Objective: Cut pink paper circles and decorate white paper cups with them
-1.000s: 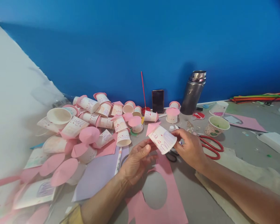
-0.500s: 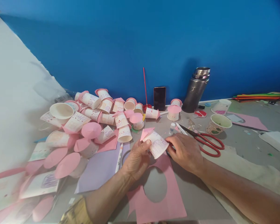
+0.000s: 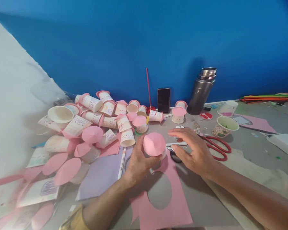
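My left hand (image 3: 140, 161) grips a white paper cup topped with a pink paper cone (image 3: 154, 144); the cone faces me and hides most of the cup. Just to the right, my right hand (image 3: 192, 150) hovers with thumb and fingers apart, holding nothing. Below it lie a white marker (image 3: 176, 144) and a black-handled tool (image 3: 175, 157), partly hidden. Red-handled scissors (image 3: 218, 147) rest beyond the right hand, their blades covered by it. Under both hands lies a pink paper sheet (image 3: 179, 204) with a round hole cut out.
A pile of cone-topped cups (image 3: 92, 134) fills the left side, beside a purple sheet (image 3: 96, 179) and another marker (image 3: 122, 163). Along the blue wall stand a phone (image 3: 163, 100) and a steel flask (image 3: 201, 92). A patterned cup (image 3: 224, 126) and white cloth (image 3: 252, 172) are on the right.
My left hand has turned the cup so its pink cone now faces me. My right hand has let go of the cup's rim and opened beside it.
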